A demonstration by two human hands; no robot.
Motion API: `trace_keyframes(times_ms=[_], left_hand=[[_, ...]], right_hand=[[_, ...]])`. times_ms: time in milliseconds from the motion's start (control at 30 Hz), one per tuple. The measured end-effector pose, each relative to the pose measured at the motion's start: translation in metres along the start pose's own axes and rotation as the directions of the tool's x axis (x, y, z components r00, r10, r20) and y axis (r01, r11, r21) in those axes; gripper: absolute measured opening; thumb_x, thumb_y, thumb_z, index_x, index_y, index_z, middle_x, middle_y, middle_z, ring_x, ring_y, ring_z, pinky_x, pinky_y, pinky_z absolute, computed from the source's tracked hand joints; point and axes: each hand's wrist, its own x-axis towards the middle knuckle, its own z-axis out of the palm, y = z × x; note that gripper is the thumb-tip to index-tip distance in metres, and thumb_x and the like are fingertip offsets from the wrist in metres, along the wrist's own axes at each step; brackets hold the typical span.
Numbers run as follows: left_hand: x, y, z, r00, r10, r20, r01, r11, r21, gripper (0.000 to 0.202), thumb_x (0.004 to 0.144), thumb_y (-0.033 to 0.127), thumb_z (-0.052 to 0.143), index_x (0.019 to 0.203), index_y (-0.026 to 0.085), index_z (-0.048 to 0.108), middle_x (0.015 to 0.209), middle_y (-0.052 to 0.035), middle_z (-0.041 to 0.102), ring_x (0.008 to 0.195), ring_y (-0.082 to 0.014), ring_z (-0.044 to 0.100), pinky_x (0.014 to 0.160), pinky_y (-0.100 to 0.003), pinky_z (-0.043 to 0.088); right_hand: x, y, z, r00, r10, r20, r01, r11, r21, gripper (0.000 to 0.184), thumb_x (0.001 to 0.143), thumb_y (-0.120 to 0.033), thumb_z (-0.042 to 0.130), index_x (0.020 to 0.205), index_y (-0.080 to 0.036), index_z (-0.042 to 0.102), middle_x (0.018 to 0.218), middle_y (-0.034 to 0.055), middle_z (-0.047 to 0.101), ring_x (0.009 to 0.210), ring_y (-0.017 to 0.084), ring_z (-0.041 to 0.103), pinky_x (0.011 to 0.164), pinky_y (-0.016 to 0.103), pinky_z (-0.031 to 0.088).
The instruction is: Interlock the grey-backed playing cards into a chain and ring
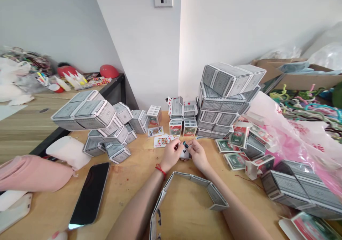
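Observation:
My left hand point(172, 154), with a red string at its wrist, is closed in a pinch at the middle of the table. Opposite it, my right hand point(197, 154) pinches from the other side. Between them is a playing card point(185, 154) showing a black club; whether more cards lie under it I cannot tell. Just beyond the left hand lie face-up playing cards point(159, 142). Between my forearms stands a curved strip of folded cards point(184, 176), its ends apart. Small stacked card boxes point(175, 129) stand behind my hands.
Tall stacked card blocks point(227, 101) rise at the right, more card blocks point(88, 113) at the left. Card packs point(236, 160) and a pink plastic bag point(291, 140) lie right. A phone point(91, 193) and pink pouch point(37, 172) lie left. A wall point(139, 37) closes the back.

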Motion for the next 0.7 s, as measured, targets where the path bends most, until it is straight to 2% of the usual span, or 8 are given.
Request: trace_keyframes(times_ms=[167,267,333,400,500,600,700], left_hand=[[0.002,-0.004,-0.001,0.992,0.029,-0.124,-0.020,0.997,0.069,0.027,0.080,0.032,0.043,0.058,0.017,0.040,0.055,0.0031,0.040,0.054,-0.0098,0.038,0.053,-0.022,0.029],[0.003,-0.007,-0.002,0.992,0.006,-0.130,0.005,0.996,0.087,0.027,0.081,0.034,0.043,0.059,0.017,0.043,0.056,0.0026,0.042,0.054,-0.0099,0.039,0.053,-0.022,0.030],[0.004,-0.008,-0.002,0.994,-0.012,-0.106,0.019,0.998,0.067,0.023,0.081,0.034,0.043,0.066,0.017,0.050,0.061,0.0010,0.048,0.057,-0.0106,0.043,0.055,-0.022,0.034],[0.004,-0.008,-0.002,0.996,-0.013,-0.083,0.015,1.000,0.025,0.017,0.080,0.032,0.046,0.081,0.017,0.055,0.073,-0.0015,0.056,0.065,-0.0120,0.050,0.060,-0.023,0.038],[0.003,-0.009,0.000,0.996,0.001,-0.085,-0.003,1.000,-0.016,0.025,0.076,0.027,0.053,0.100,0.019,0.053,0.086,-0.0039,0.060,0.074,-0.0135,0.055,0.066,-0.024,0.042],[0.002,-0.011,0.000,0.992,-0.002,-0.127,0.002,1.000,-0.003,0.029,0.075,0.024,0.054,0.103,0.019,0.053,0.086,-0.0043,0.061,0.075,-0.0139,0.056,0.068,-0.026,0.045],[0.002,-0.013,0.000,0.992,-0.009,-0.129,0.011,1.000,0.017,0.030,0.078,0.023,0.050,0.108,0.019,0.052,0.087,-0.0047,0.062,0.076,-0.0142,0.058,0.069,-0.027,0.046]], right_hand=[[0.004,0.011,-0.002,1.000,-0.001,0.020,0.001,1.000,-0.021,0.032,0.070,-0.041,0.057,0.090,-0.021,0.043,0.066,-0.0014,0.060,0.050,0.016,0.061,0.044,0.028,0.051],[0.006,0.016,-0.004,1.000,0.000,0.019,0.000,0.999,-0.039,0.036,0.071,-0.041,0.056,0.098,-0.020,0.045,0.077,0.0032,0.063,0.054,0.018,0.063,0.049,0.031,0.054],[0.007,0.017,-0.005,1.000,-0.006,0.015,0.008,0.997,-0.074,0.034,0.073,-0.040,0.052,0.100,-0.020,0.046,0.086,0.0068,0.063,0.056,0.019,0.063,0.052,0.033,0.055],[0.008,0.018,-0.007,1.000,-0.031,0.006,0.031,0.993,-0.115,0.032,0.075,-0.039,0.050,0.101,-0.021,0.049,0.093,0.0086,0.062,0.059,0.021,0.064,0.053,0.034,0.054],[0.009,0.019,-0.009,0.996,-0.068,-0.050,0.061,0.987,-0.146,0.029,0.076,-0.038,0.049,0.099,-0.021,0.052,0.092,0.0086,0.063,0.062,0.023,0.064,0.052,0.034,0.054],[0.010,0.020,-0.009,0.994,-0.058,-0.091,0.047,0.992,-0.121,0.029,0.076,-0.040,0.049,0.097,-0.020,0.054,0.090,0.0078,0.063,0.064,0.023,0.064,0.051,0.034,0.054],[0.009,0.017,-0.009,0.996,-0.028,-0.081,0.024,0.999,-0.046,0.030,0.074,-0.042,0.052,0.096,-0.021,0.054,0.091,0.0065,0.063,0.063,0.022,0.064,0.051,0.034,0.053]])
